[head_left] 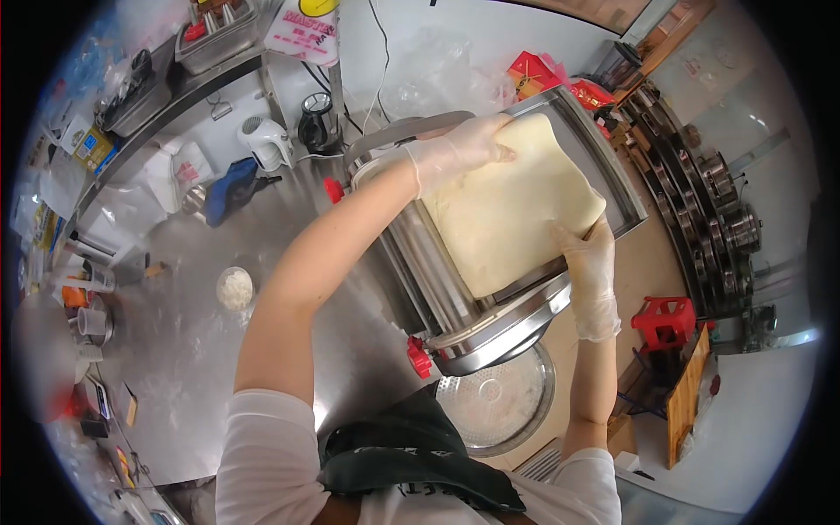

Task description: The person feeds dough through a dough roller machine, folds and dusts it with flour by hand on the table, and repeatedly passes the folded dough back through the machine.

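A wide pale sheet of dough point(516, 210) lies over the steel rollers point(437, 262) of a dough-rolling machine with red knobs. My left hand point(464, 153), in a clear glove, grips the sheet's upper left corner, thumb on top. At the sheet's lower right edge, my right hand point(588, 262), gloved too, pinches the dough between thumb and fingers. The right side of the sheet is lifted and slightly wavy above the machine's metal tray point(626, 188). The sheet's left edge rests along the rollers.
A small bowl of white flour point(234, 289) sits on the steel worktop point(192, 367). Below the machine is a round perforated pan point(499, 398). A red stool point(665, 322) stands at right, near stacked steel steamers point(691, 192). A white mixer point(265, 143) stands at the back.
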The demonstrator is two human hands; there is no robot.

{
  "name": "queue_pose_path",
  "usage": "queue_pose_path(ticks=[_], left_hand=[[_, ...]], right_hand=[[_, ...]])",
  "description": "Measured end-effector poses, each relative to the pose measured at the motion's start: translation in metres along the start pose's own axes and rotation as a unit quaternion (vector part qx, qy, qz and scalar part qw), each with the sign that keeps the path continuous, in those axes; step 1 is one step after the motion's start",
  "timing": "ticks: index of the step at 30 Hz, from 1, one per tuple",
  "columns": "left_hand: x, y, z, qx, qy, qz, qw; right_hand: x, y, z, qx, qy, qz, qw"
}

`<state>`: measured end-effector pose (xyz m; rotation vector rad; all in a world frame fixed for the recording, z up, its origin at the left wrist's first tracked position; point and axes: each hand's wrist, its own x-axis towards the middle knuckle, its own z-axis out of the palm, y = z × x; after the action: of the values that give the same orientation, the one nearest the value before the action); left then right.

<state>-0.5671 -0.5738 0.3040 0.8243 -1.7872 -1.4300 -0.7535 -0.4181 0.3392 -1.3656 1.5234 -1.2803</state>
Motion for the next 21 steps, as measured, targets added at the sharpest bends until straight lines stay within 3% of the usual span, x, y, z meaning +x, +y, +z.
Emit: queue_pose_path(ticks=[1, 4, 7, 8, 11, 18, 21], left_hand=[[0.0, -0.002, 0.002, 0.008, 0.011, 0.012, 1.0], [0.004, -0.002, 0.009, 0.308, 0.091, 0.118, 0.94], [-0.008, -0.002, 0.042, 0.504, 0.111, 0.261, 0.816], [-0.012, -0.002, 0.052, 0.51, 0.1, 0.245, 0.818], [-0.014, -0.011, 0.064, 0.517, 0.086, 0.214, 0.824], [-0.019, -0.014, 0.058, 0.506, 0.086, 0.233, 0.826], [-0.036, -0.016, 0.055, 0.462, 0.125, 0.258, 0.839]], right_hand=[[-0.001, -0.001, 0.0, -0.024, 0.003, -0.008, 1.0], [0.001, 0.011, -0.007, -0.281, 0.133, -0.18, 0.933], [0.006, 0.015, -0.018, -0.36, 0.059, -0.211, 0.907], [0.011, 0.02, -0.02, -0.503, 0.045, -0.273, 0.819], [0.01, 0.033, -0.015, -0.563, 0.061, -0.285, 0.773], [0.005, 0.034, -0.007, -0.565, 0.078, -0.29, 0.769], [-0.002, 0.036, 0.0, -0.53, 0.149, -0.342, 0.762]])
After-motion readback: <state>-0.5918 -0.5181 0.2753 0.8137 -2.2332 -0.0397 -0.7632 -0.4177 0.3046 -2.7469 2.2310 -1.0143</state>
